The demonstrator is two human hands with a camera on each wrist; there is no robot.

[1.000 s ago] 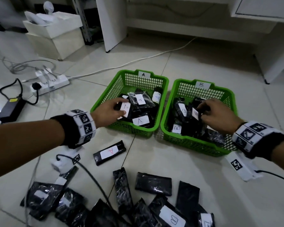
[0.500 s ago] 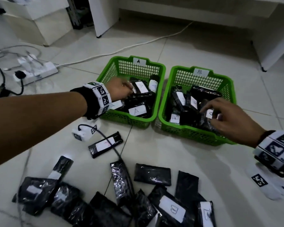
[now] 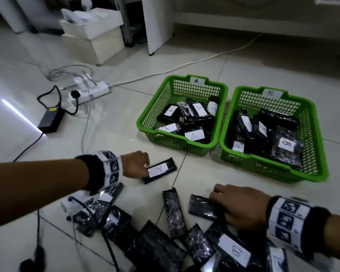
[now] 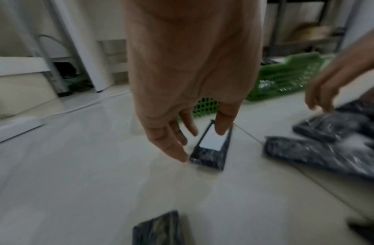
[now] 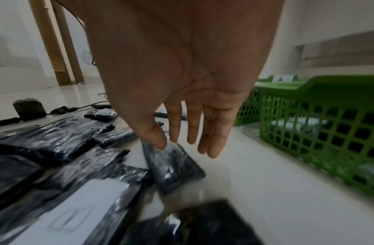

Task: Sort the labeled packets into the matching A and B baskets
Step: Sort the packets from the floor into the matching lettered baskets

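The pale tiled floor (image 3: pixel 234 203) is carrying everything. Two green baskets are sitting side by side on it, touching: the A basket (image 3: pixel 145 118) on the left and the B basket (image 3: pixel 320 146) on the right, both lined with black packets whose white labels are facing up. Nearer the person a loose heap of black packets (image 3: pixel 155 244) is lying spread across the tiles, pointing every which way, one showing a B label (image 3: pixel 234 250).

Between heap and A basket the A-labeled packet (image 3: pixel 159 170) is lying flat, its long axis slanting from near-left to far-right, far end pointing toward the A basket. The left hand (image 3: pixel 135 165) is reaching down on its near-left end. The left wrist view is showing what the head view hides: the fingers (image 4: pixel 173 145) are hanging straight and relaxed, one fingertip touching the packet's (image 4: pixel 211 154) near corner and another lying over the label, nothing curled round it.

The right hand (image 3: pixel 238 205) is lying over an unlabeled-side-up packet (image 3: pixel 201 206) whose long axis is running left to right. In the right wrist view the fingers (image 5: pixel 211 132) are straight, the thumb tip touching that packet (image 5: pixel 173 165); whether it is gripped I cannot tell.

Off left, a white power strip (image 3: pixel 90 91) and a black adapter (image 3: pixel 50 119) are lying among cables.
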